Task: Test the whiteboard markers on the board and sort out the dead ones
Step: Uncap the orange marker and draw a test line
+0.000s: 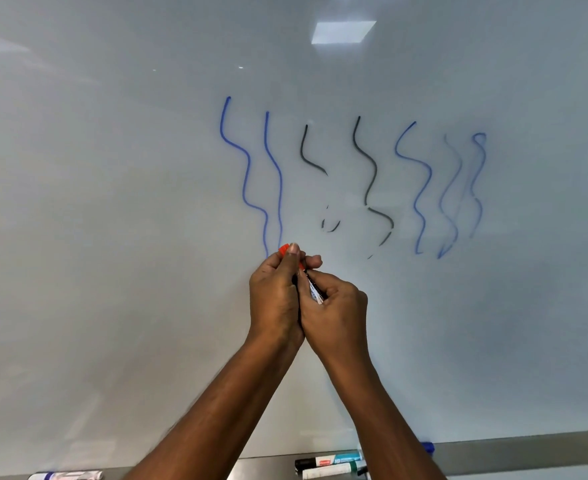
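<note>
the left hand (275, 299) pinches the red cap (284, 250) of a marker (315, 289) between thumb and fingertips. the right hand (337, 306) is wrapped round the barrel just below. the heels of the two palms press together, which likely steadies the pull along the marker's length. the marker is held just in front of the whiteboard (112, 202), under the test strokes. no red stroke shows there, so this one seems about to be uncapped for its trial, though capping cannot be ruled out.

above the hands run solid blue squiggles (247, 174), a broken black line (311, 161) that hints at a failing pen, and faint blue squiggles (453, 188) to the right. free board lies to the left for a new stroke. on the ledge (510, 452) below lie several markers (330, 462), partly hidden by the forearms, a blue cap (428, 446) and one lone marker (67, 475) far left.
</note>
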The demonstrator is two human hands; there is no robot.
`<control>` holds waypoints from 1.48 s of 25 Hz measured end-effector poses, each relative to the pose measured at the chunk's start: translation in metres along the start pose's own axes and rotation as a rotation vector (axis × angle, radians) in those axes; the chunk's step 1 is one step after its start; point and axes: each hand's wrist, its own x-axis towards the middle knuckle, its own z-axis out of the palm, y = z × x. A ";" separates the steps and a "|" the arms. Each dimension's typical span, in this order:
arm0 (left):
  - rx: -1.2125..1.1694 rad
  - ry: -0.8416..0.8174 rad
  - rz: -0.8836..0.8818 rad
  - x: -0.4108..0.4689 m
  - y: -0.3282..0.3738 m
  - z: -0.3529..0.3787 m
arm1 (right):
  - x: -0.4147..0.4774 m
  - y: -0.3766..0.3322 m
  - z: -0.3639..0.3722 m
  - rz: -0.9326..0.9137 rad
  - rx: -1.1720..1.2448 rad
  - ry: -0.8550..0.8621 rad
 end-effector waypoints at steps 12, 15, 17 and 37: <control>0.233 -0.031 0.628 0.042 0.118 -0.015 | 0.014 -0.015 -0.031 -0.006 -0.043 -0.104; 0.317 -0.021 0.578 0.046 0.109 -0.022 | 0.030 -0.026 -0.038 -0.027 0.097 -0.132; 0.307 -0.062 0.532 0.047 0.106 -0.028 | 0.043 -0.034 -0.045 -0.003 0.293 -0.096; 0.410 0.024 0.475 0.039 0.102 -0.032 | 0.122 -0.060 -0.036 -0.449 0.080 0.362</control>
